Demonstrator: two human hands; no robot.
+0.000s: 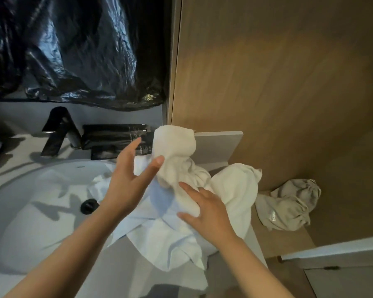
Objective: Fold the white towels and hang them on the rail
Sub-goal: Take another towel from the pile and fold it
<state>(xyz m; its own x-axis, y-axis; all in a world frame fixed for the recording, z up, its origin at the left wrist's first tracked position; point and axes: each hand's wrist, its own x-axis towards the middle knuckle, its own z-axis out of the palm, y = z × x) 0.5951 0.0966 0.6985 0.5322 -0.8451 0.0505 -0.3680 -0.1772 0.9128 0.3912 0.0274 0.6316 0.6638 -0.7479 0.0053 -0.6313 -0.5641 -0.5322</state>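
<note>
The white towel point(174, 147) you are working on stands bunched up over the right rim of the sink point(41, 211), its top lifted above the rest of the laundry. Your right hand point(209, 211) holds it low down, with a fold of cloth gathered between thumb and forefinger; the other fingers are sunk in the fabric and hard to make out. Your left hand point(125, 181) is spread wide, fingers straight and apart, gripping nothing; only its thumb tip touches the towel's left side. Your two hands are near each other but not touching. Under them the towel pile point(166, 239) lies crumpled, partly hanging into the sink on its right side and partly spilling over the grey table point(121, 276) in front of the sink. One more rolled white bundle point(235, 190) sits at the pile's far right edge. In the bottom of the sink the black drain point(88, 205) shows just left of your left wrist. Behind the sink stands a black tap point(56, 130), and to the right of it lie black tubes point(114, 134), partly hidden by your left fingers and the raised towel. Above the sink hangs a crinkled black plastic sheet point(73, 50). Right of the sink a grey panel point(218, 147) sticks out from the wooden wall point(289, 82), and farther right a grey cloth bag point(289, 203) lies slumped on a wooden ledge, well apart from the towels.
</note>
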